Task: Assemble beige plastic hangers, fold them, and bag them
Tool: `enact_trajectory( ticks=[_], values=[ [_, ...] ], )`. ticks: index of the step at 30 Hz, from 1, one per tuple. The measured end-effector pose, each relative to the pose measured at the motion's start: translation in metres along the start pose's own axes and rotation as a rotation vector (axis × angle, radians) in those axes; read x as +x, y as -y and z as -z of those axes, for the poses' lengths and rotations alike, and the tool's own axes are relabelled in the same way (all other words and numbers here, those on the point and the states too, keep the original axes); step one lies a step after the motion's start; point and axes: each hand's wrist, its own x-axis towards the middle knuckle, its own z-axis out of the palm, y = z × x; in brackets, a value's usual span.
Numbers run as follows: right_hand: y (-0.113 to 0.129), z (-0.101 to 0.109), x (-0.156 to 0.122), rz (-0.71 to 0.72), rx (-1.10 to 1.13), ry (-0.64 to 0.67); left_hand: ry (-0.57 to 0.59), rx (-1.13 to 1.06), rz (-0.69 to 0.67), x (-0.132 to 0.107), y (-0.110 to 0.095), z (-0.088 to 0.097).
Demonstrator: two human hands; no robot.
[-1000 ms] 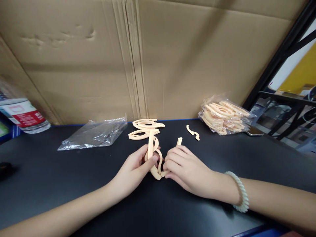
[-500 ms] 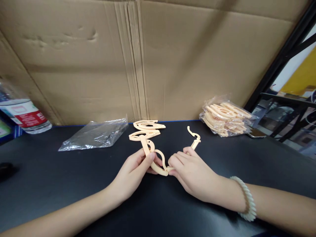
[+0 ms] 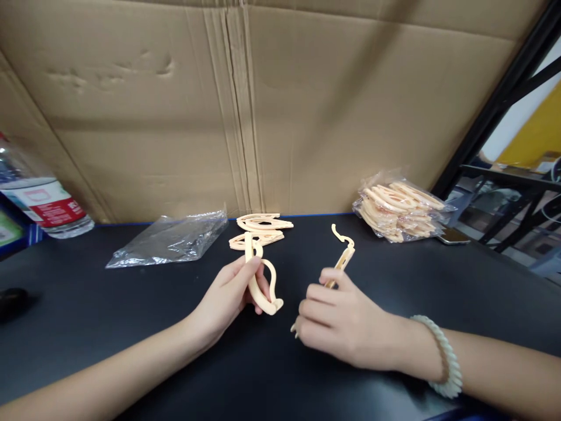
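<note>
In my left hand (image 3: 230, 287) a curved cream plastic hanger piece (image 3: 262, 302) is pinched between thumb and fingers, a long bar with a bowed strip beside it. My right hand (image 3: 344, 321) is closed round another cream hanger piece with a hook (image 3: 344, 258). Its hook points away from me, and a small pointed end shows below the fingers; the middle is hidden by the hand. A gap separates the two pieces. Beyond my left hand, folded cream hangers (image 3: 264, 223) lie on the black table (image 3: 280, 374).
A flattened clear plastic bag (image 3: 169, 241) lies at the left. At the back right is a clear bag of cream hangers (image 3: 398, 207), with a phone (image 3: 454, 236) beside it. A large bottle (image 3: 52, 207) and a dark mouse (image 3: 12, 303) are far left. Cardboard (image 3: 350, 105) stands behind.
The two hanger pieces, touching end to end earlier, are now apart. My left hand has moved left with its piece, and my right hand has shifted slightly nearer to me.
</note>
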Motion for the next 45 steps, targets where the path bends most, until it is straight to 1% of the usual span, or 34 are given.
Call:
enact_trajectory(
  ticks=[3,5,6,8,10,11,13,15,18,24,27,29,32,36,39,45],
  values=[
    [-0.019,-0.002,-0.008,-0.102,0.039,-0.03,0.036,0.002,-0.016,-0.002,-0.001,-0.001],
    [-0.033,-0.005,-0.016,-0.182,0.055,-0.025,0.046,0.006,-0.011,-0.002,-0.001,-0.002],
    [-0.039,-0.007,-0.019,-0.236,0.066,0.001,0.046,0.005,-0.007,-0.002,-0.001,-0.003],
    [-0.049,-0.013,-0.024,-0.323,0.115,0.098,0.045,0.004,-0.002,-0.002,-0.001,-0.002],
    [-0.053,-0.018,-0.027,-0.367,0.204,0.178,0.045,0.009,0.0,-0.002,-0.001,-0.001],
    [-0.054,-0.02,-0.028,-0.378,0.257,0.19,0.045,0.014,0.0,-0.002,-0.001,-0.001],
    [-0.053,-0.023,-0.027,-0.389,0.35,0.164,0.045,0.025,0.004,-0.002,0.0,0.0],
    [-0.049,-0.023,-0.025,-0.373,0.387,0.139,0.044,0.039,0.005,-0.003,0.0,0.0],
    [-0.042,-0.02,-0.021,-0.309,0.341,0.133,0.055,0.062,-0.001,-0.003,0.0,0.0],
    [-0.027,-0.011,-0.012,-0.228,0.333,0.048,0.131,0.185,-0.063,-0.001,0.001,-0.001],
    [-0.021,-0.006,-0.008,-0.157,0.281,0.073,0.163,0.252,-0.083,0.0,0.002,0.0],
    [-0.018,-0.005,-0.007,-0.097,0.242,0.106,0.184,0.284,-0.08,0.0,0.002,0.0],
    [-0.017,-0.004,-0.007,-0.019,0.209,0.121,0.201,0.305,-0.068,-0.002,0.002,-0.001],
    [-0.017,-0.004,-0.007,-0.016,0.201,0.146,0.188,0.277,-0.044,-0.003,0.002,-0.002],
    [-0.017,-0.005,-0.007,-0.02,0.205,0.156,0.172,0.25,-0.059,-0.003,0.003,-0.002],
    [-0.017,-0.004,-0.006,-0.025,0.232,0.16,0.177,0.231,-0.062,-0.002,0.003,0.0]
  ],
)
